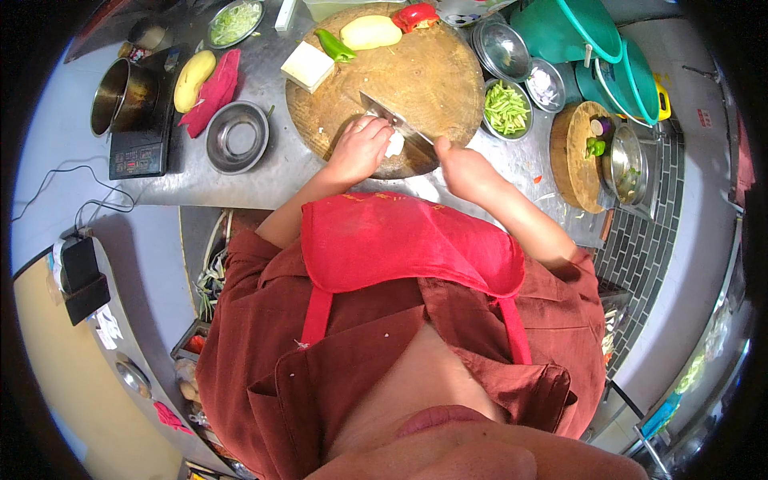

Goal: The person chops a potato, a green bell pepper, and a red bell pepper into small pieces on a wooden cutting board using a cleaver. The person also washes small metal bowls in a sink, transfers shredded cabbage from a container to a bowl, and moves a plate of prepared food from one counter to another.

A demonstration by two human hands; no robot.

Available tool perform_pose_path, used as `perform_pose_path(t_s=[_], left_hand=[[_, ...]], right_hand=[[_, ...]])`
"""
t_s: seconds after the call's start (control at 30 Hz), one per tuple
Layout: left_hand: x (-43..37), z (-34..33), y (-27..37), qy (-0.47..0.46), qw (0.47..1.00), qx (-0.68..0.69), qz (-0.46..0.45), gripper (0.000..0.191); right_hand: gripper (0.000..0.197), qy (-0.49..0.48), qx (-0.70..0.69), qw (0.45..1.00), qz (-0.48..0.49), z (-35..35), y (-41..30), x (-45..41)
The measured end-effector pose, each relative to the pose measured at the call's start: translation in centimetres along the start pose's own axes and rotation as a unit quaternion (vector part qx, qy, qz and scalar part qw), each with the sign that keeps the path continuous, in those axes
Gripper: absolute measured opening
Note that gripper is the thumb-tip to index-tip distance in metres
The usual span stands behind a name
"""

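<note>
My right hand (pixel 471 168) grips a kitchen knife (pixel 405 123), probably a cleaver, whose blade runs up and left over the round wooden chopping board (pixel 432 78). Beside the blade, my left hand (pixel 363 144) presses a white piece of food (pixel 395 144) against the board; its exact kind is hard to tell. Part of that piece is covered by the fingers. Towards the board's far left lies a white block that looks like tofu (pixel 308 65). Beyond it are a green pepper (pixel 335 46), a peeled potato (pixel 371 32) and a red pepper (pixel 415 17).
Left of the board stand a metal bowl (pixel 237 137), a red cloth (pixel 217 90), a yellow peeled vegetable (pixel 194 81) and a pot (pixel 114 99) on an induction cooker (pixel 139 157). To the right are bowls of cut green vegetable (pixel 507 108) and sliced onion (pixel 543 87), green buckets (pixel 564 30) and a smaller board (pixel 567 156).
</note>
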State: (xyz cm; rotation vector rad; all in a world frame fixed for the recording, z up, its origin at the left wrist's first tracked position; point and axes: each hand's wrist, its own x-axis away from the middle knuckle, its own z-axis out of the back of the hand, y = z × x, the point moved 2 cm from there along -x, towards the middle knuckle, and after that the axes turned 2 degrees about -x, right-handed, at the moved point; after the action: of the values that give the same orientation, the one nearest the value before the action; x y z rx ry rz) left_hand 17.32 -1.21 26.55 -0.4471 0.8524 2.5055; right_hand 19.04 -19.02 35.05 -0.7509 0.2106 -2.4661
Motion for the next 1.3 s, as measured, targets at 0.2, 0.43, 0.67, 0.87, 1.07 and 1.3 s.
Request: perform_pose_path(t_s=[0.2,0.43,0.67,0.87,1.07,1.3], left_hand=[[0.4,0.1,-0.3,0.008,1.0,0.011,0.0,0.018],[0.4,-0.1,-0.6,0.017,0.999,0.032,0.001,0.018],[0.6,-0.6,-0.7,0.032,0.998,0.049,-0.002,0.02],[0.7,-0.5,-0.6,0.034,0.999,0.042,0.0,0.02],[1.1,-0.2,-1.0,0.036,0.998,0.046,-0.002,0.019],[0.8,0.0,-0.5,0.039,0.999,0.025,-0.01,0.02]], right_hand=[[0.017,-0.012,0.017,0.999,0.035,2.3,-0.3,0.7],[0.022,0.024,-0.01,0.998,0.059,0.9,0.4,0.0],[0.017,-0.022,-0.004,1.0,0.006,0.8,-0.1,-0.4],[0.022,-0.033,-0.017,0.999,0.002,-0.5,0.3,-0.6],[0.021,-0.009,-0.017,0.999,0.044,1.7,-0.3,0.3],[0.022,0.015,-0.018,0.999,0.028,-1.8,0.8,-1.0]])
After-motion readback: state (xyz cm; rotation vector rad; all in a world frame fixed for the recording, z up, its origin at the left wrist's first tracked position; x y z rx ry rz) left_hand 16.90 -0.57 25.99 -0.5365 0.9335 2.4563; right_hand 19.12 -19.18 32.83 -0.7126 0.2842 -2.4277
